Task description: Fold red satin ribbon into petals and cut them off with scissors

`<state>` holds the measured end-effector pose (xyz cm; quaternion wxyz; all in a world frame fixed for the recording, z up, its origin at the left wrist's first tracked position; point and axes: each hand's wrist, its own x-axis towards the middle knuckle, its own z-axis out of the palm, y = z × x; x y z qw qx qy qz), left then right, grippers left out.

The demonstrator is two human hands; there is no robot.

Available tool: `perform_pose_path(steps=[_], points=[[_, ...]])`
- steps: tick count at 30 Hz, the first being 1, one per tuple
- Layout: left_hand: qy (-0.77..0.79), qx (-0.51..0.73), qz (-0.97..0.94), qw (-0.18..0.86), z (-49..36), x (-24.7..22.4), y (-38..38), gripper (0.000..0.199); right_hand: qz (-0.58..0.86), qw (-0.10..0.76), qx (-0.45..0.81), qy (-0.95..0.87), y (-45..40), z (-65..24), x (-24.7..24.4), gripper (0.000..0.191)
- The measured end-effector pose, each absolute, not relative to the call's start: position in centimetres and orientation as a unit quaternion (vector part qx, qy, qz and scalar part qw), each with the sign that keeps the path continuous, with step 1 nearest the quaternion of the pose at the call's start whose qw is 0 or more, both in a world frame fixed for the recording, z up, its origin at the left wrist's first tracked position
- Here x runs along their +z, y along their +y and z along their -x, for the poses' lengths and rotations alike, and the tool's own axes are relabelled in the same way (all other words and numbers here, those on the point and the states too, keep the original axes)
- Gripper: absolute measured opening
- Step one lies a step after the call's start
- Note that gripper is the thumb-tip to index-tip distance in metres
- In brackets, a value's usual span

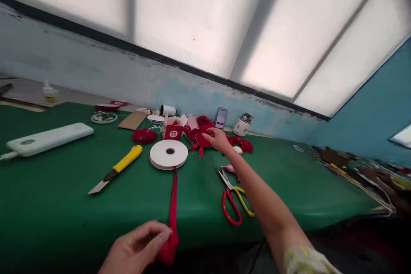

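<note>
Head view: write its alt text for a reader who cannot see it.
A person's left hand holds red ribbon leading from a white spool on a green table, while the right hand reaches to red decorations beyond. A knife lies left of the spool, scissors right.

Wht spool [160, 156] flat, red ribbon [174, 201] off front, red pcs [201, 140] beyond.

Likely a workshop: knife [115, 170], scissors [229, 186], ribbon spool [160, 154]
</note>
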<state>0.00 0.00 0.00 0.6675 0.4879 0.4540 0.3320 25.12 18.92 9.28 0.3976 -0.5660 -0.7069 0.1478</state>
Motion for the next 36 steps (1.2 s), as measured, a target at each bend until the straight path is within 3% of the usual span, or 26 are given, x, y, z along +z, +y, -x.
perform_pose_path(steps=[4,9,18,22,36], points=[[0.468,0.414,-0.466,0.626,-1.0,1.0,0.2,0.024,0.512,0.385,0.278,-0.715,9.9,-22.2,4.6,0.025],[0.476,0.528,-0.433,0.554,-2.3,1.4,0.0,0.02,0.415,0.469,0.432,-0.649,1.1,-18.3,2.9,0.023],[0.434,0.585,-0.344,0.593,-3.6,2.0,-1.9,0.02,0.375,0.528,0.513,-0.563,-2.4,-16.0,1.9,0.022],[0.442,0.593,-0.308,0.598,-2.9,2.5,-1.9,0.024,0.356,0.502,0.594,-0.518,-2.2,-15.8,1.7,0.022],[0.44,0.633,-0.327,0.547,-4.3,1.1,-1.6,0.021,0.389,0.486,0.521,-0.584,-1.2,-16.5,1.6,0.019]])
